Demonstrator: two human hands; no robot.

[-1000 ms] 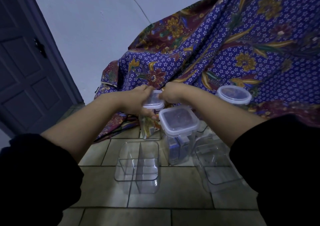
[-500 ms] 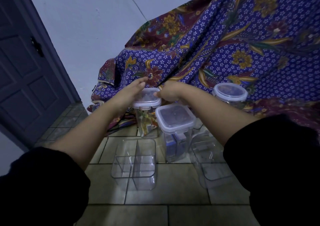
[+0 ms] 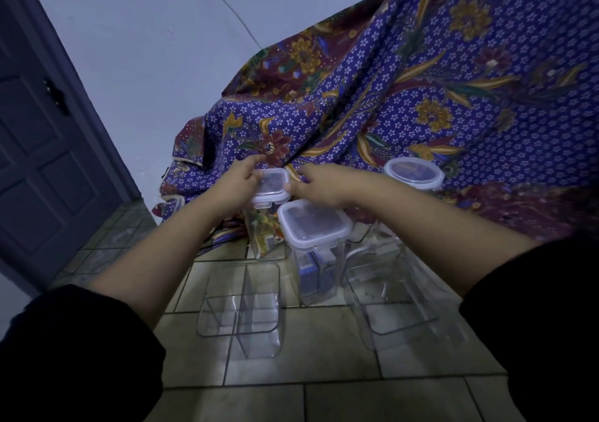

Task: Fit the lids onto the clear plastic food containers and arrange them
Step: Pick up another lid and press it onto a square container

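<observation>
Both hands at small lid [image 3: 271, 185] — left hand [image 3: 238, 184] gripping its left edge, right hand [image 3: 319, 185] pinching its right — lid seated atop upright container [image 3: 264, 232], directly behind lidded square container [image 3: 316, 246].

Purple floral batik cloth [image 3: 405, 104] drapes down onto tiled floor [image 3: 324, 395], pale wall [image 3: 146, 49] behind and left of cloth with thin cable [image 3: 233, 13] running down it, dark panelled door [image 3: 35, 149] far left of cloth.

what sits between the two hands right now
In the head view, the small square lid on the far clear container sits between the left hand and right hand, both touching its edges.
</observation>
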